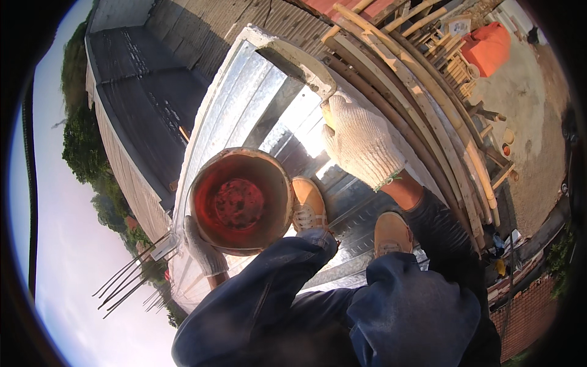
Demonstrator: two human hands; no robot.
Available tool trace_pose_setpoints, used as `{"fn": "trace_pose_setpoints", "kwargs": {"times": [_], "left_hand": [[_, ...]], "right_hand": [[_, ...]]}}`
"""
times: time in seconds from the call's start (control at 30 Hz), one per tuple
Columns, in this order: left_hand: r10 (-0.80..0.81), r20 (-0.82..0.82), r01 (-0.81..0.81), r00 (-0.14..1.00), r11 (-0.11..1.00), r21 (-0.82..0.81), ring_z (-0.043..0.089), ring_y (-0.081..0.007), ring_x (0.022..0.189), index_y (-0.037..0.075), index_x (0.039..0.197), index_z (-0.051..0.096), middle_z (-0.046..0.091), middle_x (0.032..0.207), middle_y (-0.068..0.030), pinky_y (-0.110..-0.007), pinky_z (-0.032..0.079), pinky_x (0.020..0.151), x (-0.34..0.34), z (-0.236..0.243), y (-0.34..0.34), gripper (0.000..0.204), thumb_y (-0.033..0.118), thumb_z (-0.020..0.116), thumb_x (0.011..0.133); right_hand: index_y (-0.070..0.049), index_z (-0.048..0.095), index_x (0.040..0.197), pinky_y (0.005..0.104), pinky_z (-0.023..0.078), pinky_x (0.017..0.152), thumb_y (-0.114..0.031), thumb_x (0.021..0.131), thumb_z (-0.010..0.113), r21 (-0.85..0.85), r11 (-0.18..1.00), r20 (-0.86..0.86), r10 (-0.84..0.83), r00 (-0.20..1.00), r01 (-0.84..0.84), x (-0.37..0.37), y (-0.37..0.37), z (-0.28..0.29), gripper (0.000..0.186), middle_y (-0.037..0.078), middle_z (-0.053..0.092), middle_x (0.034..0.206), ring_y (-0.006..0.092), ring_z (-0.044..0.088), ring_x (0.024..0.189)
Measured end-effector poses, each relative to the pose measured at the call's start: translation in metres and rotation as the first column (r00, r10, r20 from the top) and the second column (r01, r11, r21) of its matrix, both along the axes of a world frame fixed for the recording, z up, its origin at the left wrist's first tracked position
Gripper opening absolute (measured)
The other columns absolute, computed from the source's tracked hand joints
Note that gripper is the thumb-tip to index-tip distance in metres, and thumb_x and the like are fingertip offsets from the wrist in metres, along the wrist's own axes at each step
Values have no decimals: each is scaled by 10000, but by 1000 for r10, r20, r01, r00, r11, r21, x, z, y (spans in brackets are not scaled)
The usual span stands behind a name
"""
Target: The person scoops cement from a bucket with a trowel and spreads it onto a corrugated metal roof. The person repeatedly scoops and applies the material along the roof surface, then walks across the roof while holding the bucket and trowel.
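Note:
A round bucket (241,199), red at the bottom and crusted grey-brown on its inner walls, tilts its mouth up beside my left shoe. My left hand (202,248), in a pale knitted glove, grips its lower left side; some of the fingers are hidden behind it. My right hand (361,137), in a matching glove, is closed around a yellowish handle (328,114) at the ledge's far right corner. The rest of that tool is mostly hidden. Rough grey mortar (306,64) coats the rim of the ledge just beyond the glove.
Shiny metal sheeting (238,92) lies under my tan shoes (391,232). Dark sloping roofing (143,92) drops away on the left, with bare steel rods (125,281) sticking out below. Bamboo poles and planks (428,116) run along the right edge, above lower ground with an orange sack (487,49).

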State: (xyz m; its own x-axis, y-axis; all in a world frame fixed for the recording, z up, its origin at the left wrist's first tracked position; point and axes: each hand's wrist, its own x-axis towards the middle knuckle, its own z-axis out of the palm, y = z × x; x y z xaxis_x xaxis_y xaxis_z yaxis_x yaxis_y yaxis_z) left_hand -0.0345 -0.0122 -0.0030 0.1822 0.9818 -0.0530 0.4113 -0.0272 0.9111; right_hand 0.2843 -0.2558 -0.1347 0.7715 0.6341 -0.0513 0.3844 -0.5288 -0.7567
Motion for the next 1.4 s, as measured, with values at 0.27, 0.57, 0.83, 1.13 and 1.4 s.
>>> {"fn": "trace_pose_setpoints", "kwargs": {"times": [0.27,0.57,0.83,1.13,1.4], "left_hand": [[56,-7,-56,998,997,-49,671,-106,887,45,1107,734,711,1021,-22,-302,576,772,-7,-3,-13,254,276,631,1107],[8,23,-5,1000,996,-88,689,-131,936,28,1193,710,724,1094,-53,-303,582,809,-10,2,-5,297,303,634,1112],[35,-118,-47,992,994,-99,618,-206,1123,24,1323,626,653,1256,-95,-373,512,971,10,5,-14,407,374,538,1136],[151,-148,-175,977,971,-162,545,-285,1324,17,1481,537,584,1450,-145,-444,443,1123,1,10,-31,544,443,459,1152],[124,-73,-134,990,979,-156,631,-201,1113,32,1324,634,662,1246,-91,-372,524,959,-18,3,-15,396,370,547,1135]], "right_hand": [[66,605,1275,495,643,676,-184,920,751,-326,934,-74,126,989,-143,8,90,-7,458,200,769,1029,346,804,932],[-25,596,1190,395,638,666,-180,940,744,-305,923,-134,204,970,-236,-28,19,17,330,142,748,947,267,808,863],[-12,717,1056,265,435,511,-398,1143,545,599,736,-772,427,472,314,34,21,-10,432,0,574,707,91,522,564],[12,650,1191,231,413,432,-285,1099,602,457,745,-859,511,26,486,46,32,-24,315,1,596,833,39,523,596],[-49,693,1142,318,524,559,-400,1073,652,267,960,-955,252,158,81,12,-43,32,360,61,649,758,158,649,602]]}}
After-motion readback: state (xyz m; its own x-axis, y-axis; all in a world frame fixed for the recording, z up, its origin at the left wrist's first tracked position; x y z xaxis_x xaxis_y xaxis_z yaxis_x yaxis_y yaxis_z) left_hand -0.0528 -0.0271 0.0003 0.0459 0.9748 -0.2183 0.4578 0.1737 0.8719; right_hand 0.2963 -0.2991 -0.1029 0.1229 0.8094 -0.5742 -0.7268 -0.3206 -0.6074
